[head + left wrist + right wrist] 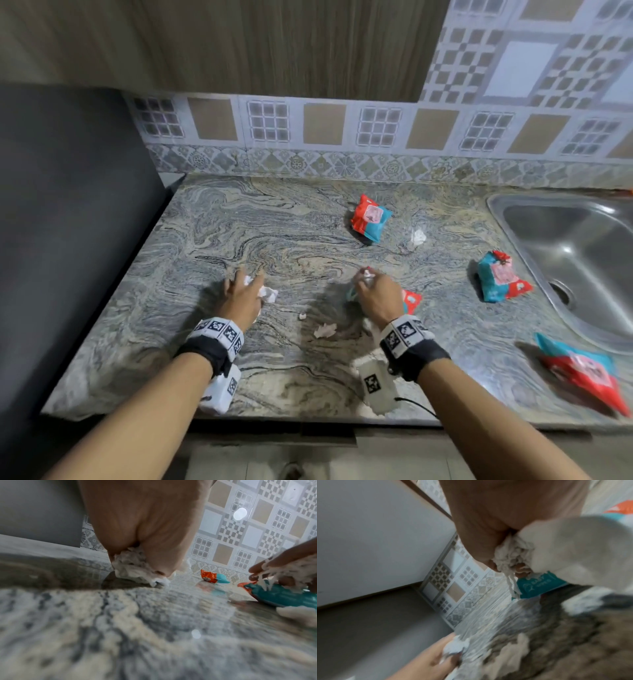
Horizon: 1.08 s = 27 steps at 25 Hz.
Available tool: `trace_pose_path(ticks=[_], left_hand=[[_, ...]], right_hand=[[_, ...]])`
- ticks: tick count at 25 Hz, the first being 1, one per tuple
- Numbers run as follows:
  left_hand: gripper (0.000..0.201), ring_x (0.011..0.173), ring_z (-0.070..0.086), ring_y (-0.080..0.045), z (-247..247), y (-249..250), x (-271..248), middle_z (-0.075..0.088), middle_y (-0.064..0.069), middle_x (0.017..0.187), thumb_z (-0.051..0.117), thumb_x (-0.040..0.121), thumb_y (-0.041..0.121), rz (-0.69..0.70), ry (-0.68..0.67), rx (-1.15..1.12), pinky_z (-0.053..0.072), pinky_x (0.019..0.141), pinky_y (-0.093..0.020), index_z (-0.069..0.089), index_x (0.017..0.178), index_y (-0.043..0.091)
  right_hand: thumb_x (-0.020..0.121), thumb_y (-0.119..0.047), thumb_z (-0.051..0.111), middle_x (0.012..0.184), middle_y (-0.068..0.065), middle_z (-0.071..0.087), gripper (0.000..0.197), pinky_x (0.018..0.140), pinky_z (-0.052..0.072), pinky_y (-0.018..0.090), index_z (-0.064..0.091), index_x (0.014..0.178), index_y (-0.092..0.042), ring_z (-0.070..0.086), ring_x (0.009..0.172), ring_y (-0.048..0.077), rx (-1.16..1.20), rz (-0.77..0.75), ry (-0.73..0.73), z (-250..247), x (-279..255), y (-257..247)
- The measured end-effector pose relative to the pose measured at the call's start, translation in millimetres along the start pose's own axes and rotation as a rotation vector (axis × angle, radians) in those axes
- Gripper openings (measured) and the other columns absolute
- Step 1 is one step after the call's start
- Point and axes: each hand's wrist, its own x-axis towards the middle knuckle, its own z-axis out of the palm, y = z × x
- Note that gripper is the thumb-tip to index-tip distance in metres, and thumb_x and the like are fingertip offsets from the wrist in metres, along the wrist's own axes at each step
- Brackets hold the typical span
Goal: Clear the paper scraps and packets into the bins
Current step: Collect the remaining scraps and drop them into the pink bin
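Left hand: down on the bench, fingers curled round a crumpled paper wad, part of it poking out to the right.
Right hand: fingers bunched on scraps, hovering over a teal-and-red packet lying under it.
Loose scraps: two small bits near, between the wrists; another far right.
Other packets: one far centre, one by the sink, one near right.
Handling: paper's featherlight and soft, so pinch and ball it; small bits may slip out. Packets look puffy and slick, best taken across the middle.
Bins: not in view.
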Motion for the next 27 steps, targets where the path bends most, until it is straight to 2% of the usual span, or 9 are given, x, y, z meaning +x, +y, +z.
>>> trace_pose_path(ticks=[3, 5, 7, 9, 14, 16, 21, 24, 27], left_hand=[[0.04, 0.116, 0.033, -0.038, 1.4, 7.4, -11.9, 0.032, -0.015, 0.135, 0.049, 0.089, 0.005, 0.007, 0.032, 0.039, 0.042, 0.086, -0.046, 0.047, 0.127, 0.019], [0.036, 0.112, 0.035, -0.035, 3.2, 12.3, -16.9, 0.035, -0.015, 0.131, 0.049, 0.089, 0.005, 0.012, 0.041, 0.028, 0.042, 0.082, -0.044, 0.049, 0.123, 0.017], [0.032, 0.11, 0.036, -0.034, 5.1, 20.7, -19.2, 0.035, -0.015, 0.129, 0.049, 0.088, 0.004, 0.03, 0.039, -0.008, 0.043, 0.081, -0.044, 0.05, 0.118, 0.015], [0.032, 0.111, 0.035, -0.034, 8.0, 29.4, -21.3, 0.036, -0.015, 0.127, 0.049, 0.087, 0.001, 0.051, 0.028, -0.036, 0.042, 0.082, -0.045, 0.051, 0.116, 0.016], [0.027, 0.123, 0.026, -0.039, 6.6, 28.8, -26.1, 0.029, -0.01, 0.13, 0.048, 0.089, 0.013, 0.079, -0.073, -0.075, 0.041, 0.093, -0.051, 0.044, 0.113, 0.025], [0.015, 0.124, 0.025, -0.035, 4.5, 28.8, -29.3, 0.027, -0.004, 0.131, 0.045, 0.091, 0.039, 0.091, -0.134, -0.083, 0.039, 0.095, -0.055, 0.041, 0.103, 0.031], [0.042, 0.125, 0.021, -0.025, 11.5, 55.1, -26.7, 0.02, 0.005, 0.134, 0.027, 0.085, 0.073, 0.161, -0.206, 0.033, 0.03, 0.101, -0.061, 0.041, 0.105, 0.038], [0.027, 0.128, 0.019, -0.033, 24.4, 74.4, -21.7, 0.018, -0.004, 0.138, 0.049, 0.092, 0.039, 0.191, -0.151, 0.078, 0.037, 0.098, -0.056, 0.039, 0.115, 0.03], [0.045, 0.129, 0.019, -0.042, 34.7, 78.0, -15.1, 0.02, -0.013, 0.14, 0.048, 0.085, -0.003, 0.257, -0.152, 0.13, 0.044, 0.092, -0.054, 0.032, 0.115, 0.027]], right_hand=[[0.092, -0.019, 0.052, 0.086, 0.015, 0.068, 0.015, 0.069, 0.041, 0.03, 0.063, 0.086, -0.01, 0.065, 0.086, 0.035, -0.003, 0.053, 0.09, -22.8, -3.5, 24.2], [0.094, -0.019, 0.052, 0.093, 0.013, 0.072, 0.021, 0.067, 0.047, 0.026, 0.067, 0.105, -0.01, 0.065, 0.078, 0.028, 0.055, -0.01, 0.131, -27.2, -10.0, 30.5], [0.096, -0.021, 0.053, 0.102, 0.007, 0.073, 0.026, 0.066, 0.053, 0.024, 0.064, 0.119, -0.017, 0.066, 0.076, 0.014, 0.106, -0.179, 0.033, -18.1, -23.0, 25.8], [0.096, -0.026, 0.052, 0.113, 0.0, 0.068, 0.026, 0.08, 0.056, 0.03, 0.061, 0.12, -0.026, 0.066, 0.088, 0.011, -0.003, -0.376, -0.117, 5.9, -36.6, 19.2], [0.092, -0.045, 0.053, 0.119, 0.004, 0.054, 0.032, 0.079, 0.055, 0.045, 0.051, 0.119, -0.03, 0.052, 0.107, 0.026, -0.519, -0.714, -0.356, 46.0, -53.6, 22.8], [0.094, -0.032, 0.053, 0.12, 0.007, 0.055, 0.029, 0.081, 0.055, 0.045, 0.05, 0.122, -0.028, 0.055, 0.107, 0.028, -0.512, -0.635, -0.358, 36.0, -46.2, 29.4], [0.095, -0.032, 0.052, 0.103, 0.011, 0.068, 0.018, 0.078, 0.051, 0.036, 0.056, 0.108, -0.019, 0.065, 0.091, 0.03, -0.174, -0.354, -0.122, -1.6, -22.3, 48.1], [0.095, -0.03, 0.052, 0.107, 0.009, 0.068, 0.028, 0.079, 0.05, 0.034, 0.056, 0.121, -0.025, 0.065, 0.091, 0.026, -0.043, -0.3, 0.106, -12.1, -9.1, 38.8], [0.091, -0.023, 0.049, 0.105, 0.017, 0.066, 0.032, 0.074, 0.047, 0.035, 0.057, 0.12, -0.015, 0.063, 0.092, 0.034, -0.08, -0.005, 0.227, -28.5, 16.3, 39.5]])
